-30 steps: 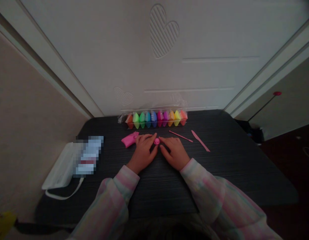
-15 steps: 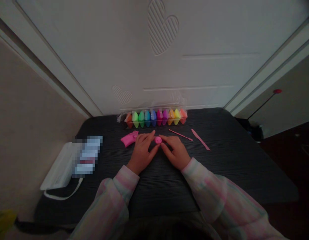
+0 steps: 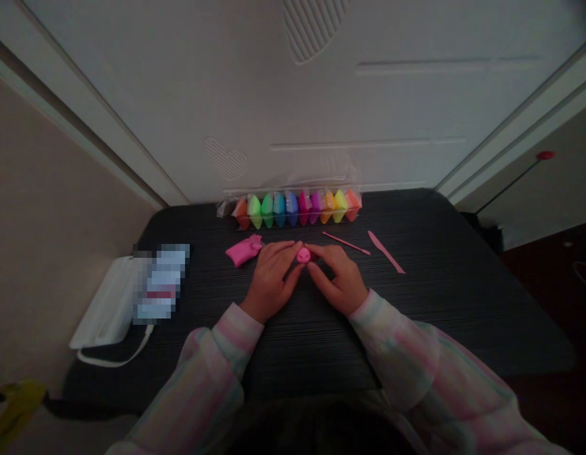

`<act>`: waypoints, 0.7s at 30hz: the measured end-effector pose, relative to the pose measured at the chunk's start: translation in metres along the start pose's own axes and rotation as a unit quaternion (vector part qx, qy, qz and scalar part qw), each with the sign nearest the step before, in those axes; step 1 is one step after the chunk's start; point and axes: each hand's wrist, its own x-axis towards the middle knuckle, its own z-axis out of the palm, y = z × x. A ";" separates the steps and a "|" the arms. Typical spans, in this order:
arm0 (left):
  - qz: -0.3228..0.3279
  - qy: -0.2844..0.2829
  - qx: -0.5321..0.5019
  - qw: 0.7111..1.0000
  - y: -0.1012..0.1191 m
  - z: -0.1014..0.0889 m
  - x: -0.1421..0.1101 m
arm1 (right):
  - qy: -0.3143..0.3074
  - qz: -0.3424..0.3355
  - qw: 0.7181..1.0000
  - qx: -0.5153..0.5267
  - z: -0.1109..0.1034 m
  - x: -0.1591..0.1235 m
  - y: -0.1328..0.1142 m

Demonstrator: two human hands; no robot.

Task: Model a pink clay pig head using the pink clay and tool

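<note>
Between my two hands is a small round lump of pink modelling clay with little dents in its top. My left hand closes on its left side, fingertips at the back and thumb at the front. From the right, my right hand pinches the same lump between thumb and forefinger. A pink clay packet with a crumpled end lies just left of my left hand. Beyond my right hand are a thin pink modelling stick and a pink plastic knife.
A clear tray of clay packets in several colours stands along the table's back, against a white panel. At the left lie a white power bank, a blurred-out phone and a white cable. The dark table has rounded corners.
My left fingers have come in closer around the pink clay; the raised forefinger is now down against it. The whole view has tilted slightly downward.
</note>
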 end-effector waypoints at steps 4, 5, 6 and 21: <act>-0.018 -0.015 -0.007 1.000 -0.001 0.001 0.000 | -0.007 0.009 1.000 -0.007 0.001 0.000 0.002; -0.020 -0.015 -0.007 1.000 -0.001 0.001 0.000 | -0.007 0.008 1.000 -0.009 0.001 0.000 0.002; -0.021 -0.015 -0.006 1.000 -0.002 0.001 0.000 | -0.007 0.007 1.000 -0.011 0.001 0.000 0.003; -0.089 -0.097 0.106 0.986 -0.020 0.010 0.004 | -0.045 0.129 0.981 -0.140 0.005 0.007 0.034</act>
